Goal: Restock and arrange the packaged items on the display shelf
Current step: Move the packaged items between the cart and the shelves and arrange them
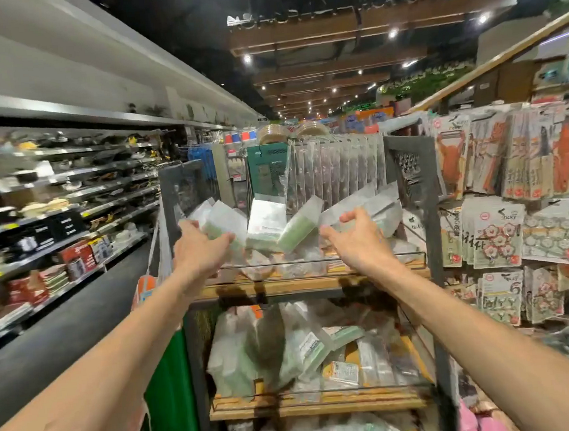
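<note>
A narrow display shelf (309, 283) with wooden tiers stands in front of me. Its upper tier holds several clear packets with pale green contents (266, 225), leaning at different angles. My left hand (198, 248) grips the leftmost green packet (223, 222) with thumb and fingers. My right hand (355, 238) holds a clear packet (377, 207) at the right side of the same tier. The lower tier (316, 403) carries a loose heap of similar packets (298, 350). More packets lie on the tier below that, partly cut off.
Hanging packs (334, 169) fill hooks above the upper tier. A pegboard wall of carded goods (516, 202) runs on the right. Long shelves of kitchenware (52, 215) line the left, with a dark aisle floor (62, 331) between. A green panel (169, 390) flanks the shelf.
</note>
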### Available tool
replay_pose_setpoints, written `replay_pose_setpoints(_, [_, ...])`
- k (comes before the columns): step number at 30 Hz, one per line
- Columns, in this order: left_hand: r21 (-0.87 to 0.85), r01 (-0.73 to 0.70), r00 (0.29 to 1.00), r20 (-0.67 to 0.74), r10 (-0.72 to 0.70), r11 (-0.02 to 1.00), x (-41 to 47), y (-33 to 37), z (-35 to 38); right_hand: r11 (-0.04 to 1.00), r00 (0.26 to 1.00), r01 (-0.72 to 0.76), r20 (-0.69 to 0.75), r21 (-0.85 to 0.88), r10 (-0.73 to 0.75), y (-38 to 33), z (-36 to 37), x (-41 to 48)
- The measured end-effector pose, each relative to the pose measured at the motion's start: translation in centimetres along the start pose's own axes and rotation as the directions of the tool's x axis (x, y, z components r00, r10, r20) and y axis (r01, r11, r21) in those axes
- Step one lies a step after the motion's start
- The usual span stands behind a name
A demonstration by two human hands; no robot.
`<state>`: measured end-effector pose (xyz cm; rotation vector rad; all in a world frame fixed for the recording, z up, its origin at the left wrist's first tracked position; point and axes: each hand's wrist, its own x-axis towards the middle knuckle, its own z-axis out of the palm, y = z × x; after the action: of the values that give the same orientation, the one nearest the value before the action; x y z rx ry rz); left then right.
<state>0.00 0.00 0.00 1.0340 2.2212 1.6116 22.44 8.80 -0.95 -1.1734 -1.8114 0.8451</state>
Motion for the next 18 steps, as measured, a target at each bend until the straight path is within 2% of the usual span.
replay_pose_setpoints(3, [0.238,-0.009,0.987,-0.156,0.048,0.971,3.1,0.5,1.4,0.949,0.983,0.123,-0.096,-0.289,-0.157,-0.2,1.3,4.3])
replay_pose_setpoints(7, [0.363,-0.031,0.966,-0.23,0.122,0.931,5.3,0.2,3.7,0.864,0.978,0.163,-0.04,-0.477,-0.207,-0.4,3.5,8.1])
replay_pose_setpoints(12, [0.353,0.01,0.954,-0.282,0.097,0.936,6.8,-0.8,4.2,0.927,0.997,0.078,0.003,-0.366,-0.083,-1.2,5.5,10.7])
replay_pose_setpoints(16, [0.299,0.074,0.977,-0.211,-0.01,0.951,7.4,-0.5,3.9,0.966,0.998,-0.021,0.048,-0.259,0.035,-1.5,6.1,12.1])
replay_pose_setpoints(18, [0.292,0.088,0.985,-0.166,-0.04,0.952,7.6,0.1,3.4,0.98,0.998,-0.032,0.054,-0.198,0.043,-1.6,6.2,12.0])
